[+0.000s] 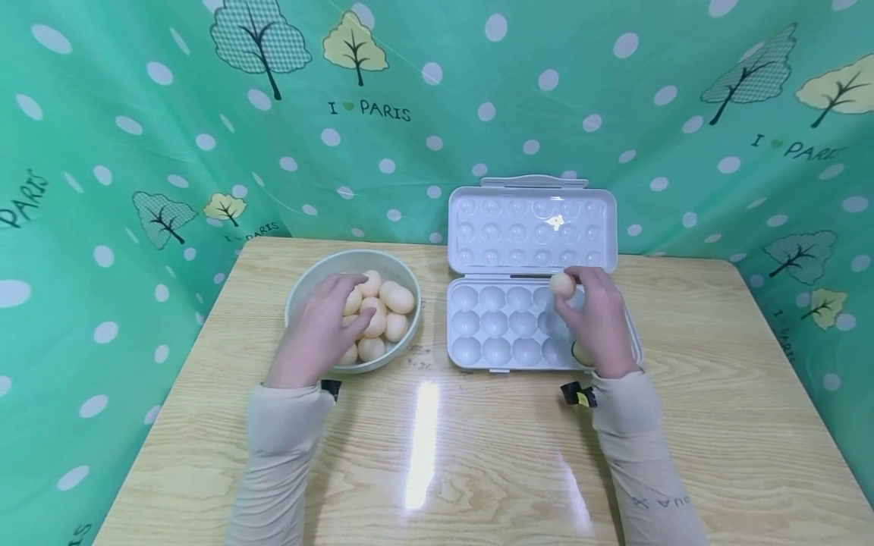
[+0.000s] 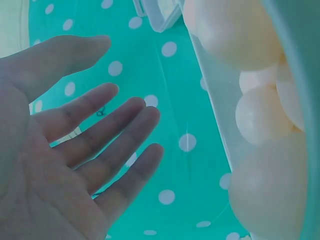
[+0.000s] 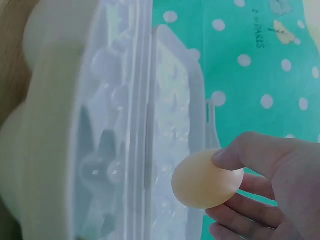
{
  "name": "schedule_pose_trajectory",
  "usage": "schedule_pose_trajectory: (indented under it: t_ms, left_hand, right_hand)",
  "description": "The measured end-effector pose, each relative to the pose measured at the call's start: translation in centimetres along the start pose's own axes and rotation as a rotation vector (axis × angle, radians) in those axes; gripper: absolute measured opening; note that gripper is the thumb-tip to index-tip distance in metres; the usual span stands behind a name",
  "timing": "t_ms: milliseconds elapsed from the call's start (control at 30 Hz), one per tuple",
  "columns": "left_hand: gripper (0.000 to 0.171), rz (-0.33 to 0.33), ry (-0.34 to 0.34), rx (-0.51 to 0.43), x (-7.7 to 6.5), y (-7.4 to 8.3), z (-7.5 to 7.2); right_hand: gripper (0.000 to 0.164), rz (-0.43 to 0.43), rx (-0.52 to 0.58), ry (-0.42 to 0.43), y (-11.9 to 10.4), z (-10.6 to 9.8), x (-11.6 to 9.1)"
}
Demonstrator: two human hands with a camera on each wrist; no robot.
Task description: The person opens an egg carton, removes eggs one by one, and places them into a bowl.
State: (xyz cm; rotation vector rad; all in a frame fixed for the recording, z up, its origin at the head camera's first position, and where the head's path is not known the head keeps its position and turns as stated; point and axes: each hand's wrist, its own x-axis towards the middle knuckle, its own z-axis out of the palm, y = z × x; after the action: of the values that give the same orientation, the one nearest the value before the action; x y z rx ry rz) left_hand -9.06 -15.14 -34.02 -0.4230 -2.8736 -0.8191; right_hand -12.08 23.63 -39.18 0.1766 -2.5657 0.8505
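Observation:
My right hand (image 1: pixel 597 315) pinches a pale egg (image 1: pixel 562 285) between thumb and fingers. It holds the egg over the back row of a white egg box (image 1: pixel 545 354), toward the right end. In the right wrist view the same egg (image 3: pixel 205 179) shows whole, with the thumb across its top. Another egg (image 1: pixel 581 353) sits at the box's front right, partly hidden by my right wrist. My left hand (image 1: pixel 321 322) hovers over a pale green bowl (image 1: pixel 300 282) of several eggs (image 1: pixel 399 299). Its fingers (image 2: pixel 125 135) are spread, holding nothing, and it hides part of the bowl.
The box's lid (image 1: pixel 532 227) stands raised at the back, close to the green curtain (image 1: pixel 410 152). Wooden tabletop (image 1: pixel 492 455) extends in front of the bowl and box, and to the right of the box. The bowl stands left of the box.

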Motion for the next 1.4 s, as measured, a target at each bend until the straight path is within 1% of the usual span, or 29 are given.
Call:
schedule_pose_trajectory:
  t_ms: [167,367,600,767,933,1100,1300,1400]
  left_hand:
    - [0.044,0.057,0.021,-0.013,0.2,0.5,0.4]
    - [0.043,0.091,0.014,0.012,0.3,1.2,0.8]
    - [0.042,0.158,0.036,0.003,0.3,2.2,1.5]
    - [0.038,0.234,0.056,-0.005,0.4,2.8,2.2]
    - [0.040,0.306,0.067,0.021,0.4,3.7,2.9]
    - [0.040,0.333,0.057,0.045,0.3,4.4,3.3]
    - [0.041,0.335,0.070,0.044,0.2,4.6,3.6]
    - [0.041,0.352,0.074,0.046,0.3,4.7,3.9]
  right_hand:
    - [0.036,-0.057,0.021,0.030,-1.1,0.2,-0.2]
    - [0.036,-0.120,0.059,0.038,-2.8,0.3,-0.5]
    - [0.034,-0.193,0.077,0.016,-4.7,1.0,-1.0]
    - [0.036,-0.223,0.150,0.003,-5.8,1.4,-1.4]
    - [0.036,-0.251,0.212,-0.008,-6.8,1.8,-1.9]
    - [0.034,-0.269,0.236,-0.026,-7.6,2.1,-2.4]
    - [0.034,-0.296,0.230,-0.039,-8.3,2.6,-2.8]
    - [0.034,-0.309,0.237,-0.044,-8.6,2.8,-3.0]
